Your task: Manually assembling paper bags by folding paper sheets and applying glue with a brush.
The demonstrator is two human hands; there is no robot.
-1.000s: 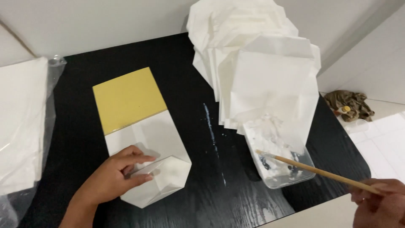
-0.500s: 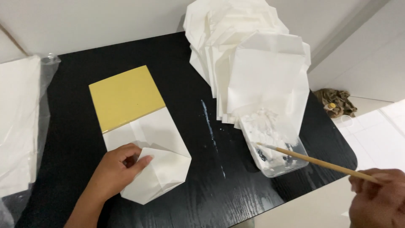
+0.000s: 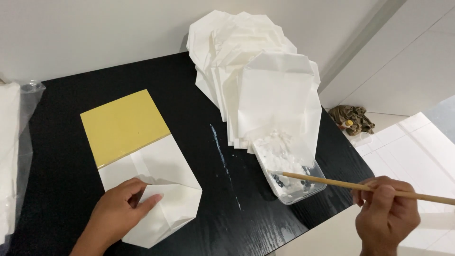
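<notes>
Your left hand (image 3: 124,208) rests flat, fingers spread, on the folded bottom flaps of a white paper bag (image 3: 156,189) lying on a black table (image 3: 57,142). The bag sits near the table's front edge, and a yellow sheet (image 3: 124,125) sticks out of its far end. The flaps under your fingers are creased into a point but look unglued and not yet pressed shut.

Your right hand (image 3: 386,215) is closed around a thin wooden stick (image 3: 350,186), whose tip rests in a clear plastic tray (image 3: 289,173) of white paste at the table's right front edge. A streak of paste (image 3: 222,156) marks the table between the bag and the tray.

Behind the tray, a fanned heap of finished white bags (image 3: 256,85) suggests much of the work is already done. At the far left edge lies a stack of white sheets in clear plastic (image 3: 12,142), seemingly material left to use. A crumpled brown rag (image 3: 351,118) lies on the floor beyond the table.
</notes>
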